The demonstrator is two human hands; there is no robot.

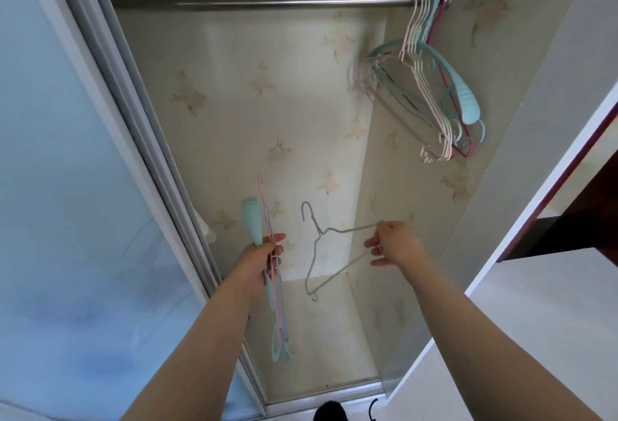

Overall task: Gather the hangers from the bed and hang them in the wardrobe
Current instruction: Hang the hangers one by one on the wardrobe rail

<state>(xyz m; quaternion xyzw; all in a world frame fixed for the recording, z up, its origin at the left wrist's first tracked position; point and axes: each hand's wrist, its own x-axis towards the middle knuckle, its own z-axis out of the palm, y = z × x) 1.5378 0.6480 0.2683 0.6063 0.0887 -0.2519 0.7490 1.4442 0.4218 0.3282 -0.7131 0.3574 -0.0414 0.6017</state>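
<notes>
Grey wire hanger (329, 250) pinched at one shoulder by right hand (389, 243), well below wardrobe rail (261, 3); left hand (264, 258) gripping bundle of hangers (272, 287); risk: loose pinch, hook swinging, snagging hung hangers (431, 86).

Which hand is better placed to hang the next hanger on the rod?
Right. The right hand holds a single grey wire hanger, hook free, while the left hand grips a bundle of hangers. The rod has room.

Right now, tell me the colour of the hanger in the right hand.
Grey wire hanger, head view.
</notes>
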